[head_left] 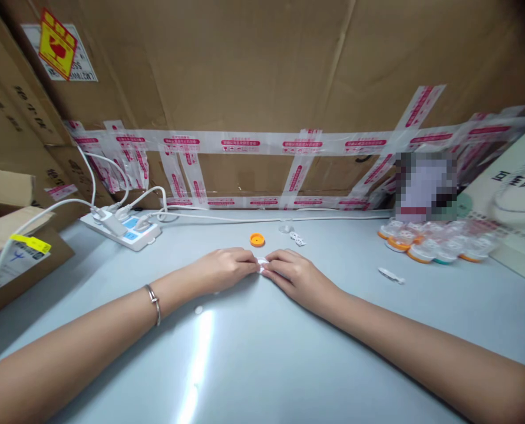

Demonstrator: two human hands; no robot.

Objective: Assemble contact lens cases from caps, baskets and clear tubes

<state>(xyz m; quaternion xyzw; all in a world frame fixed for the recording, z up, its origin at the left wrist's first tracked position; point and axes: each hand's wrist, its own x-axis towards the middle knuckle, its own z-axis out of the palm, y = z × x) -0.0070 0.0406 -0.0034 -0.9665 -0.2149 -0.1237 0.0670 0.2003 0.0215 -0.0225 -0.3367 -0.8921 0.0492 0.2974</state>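
Observation:
My left hand (227, 268) and my right hand (295, 272) rest on the pale table (253, 353) and meet at the fingertips. Both pinch one small white piece (262, 263) between them; its shape is too small to make out. A thin bracelet (155, 302) circles my left wrist. Just beyond the hands lie an orange round cap (257, 239), a small clear cup-like part (286, 227) and a small white patterned piece (297, 238).
A white power strip (123, 228) with plugs and cables sits at the back left. A pile of clear and orange round parts (434, 244) lies at the right, with a white strip (391, 275) before it. Cardboard walls with tape enclose the table; boxes stand left and right.

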